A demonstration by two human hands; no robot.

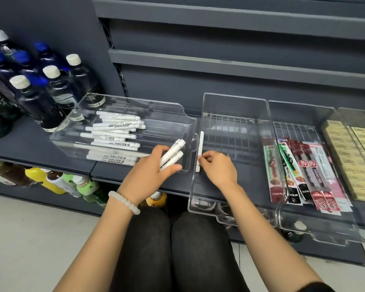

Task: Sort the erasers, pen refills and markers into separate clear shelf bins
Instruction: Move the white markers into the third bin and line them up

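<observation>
Dark grey shop shelving, and we're crouched at the low shelf [40,142] with four clear bins in a row. Leftmost marker bin [188,131] holds a loose heap of white markers [114,135]. Our left hand [150,173] is curled round two more white markers, caps pointing up-right, right at that bin's front-right corner. Our right hand [217,167] pinches the lower end of a single marker [199,150] that stands against the left wall of the middle bin [234,100], which otherwise looks bare. Pen refills [299,169] sit in the third bin [282,209]; tan eraser packs [354,157] in the far-right one.

Risks as we read it:
- The single marker is held by fingertips only at one end; it could pivot and drop back into the middle bin or between the bins.
- Two round barrels in one fist can roll apart on release and skid over the low front lip.
- The middle bin overhangs the shelf edge; a nudge from our wrist could tip it.
</observation>
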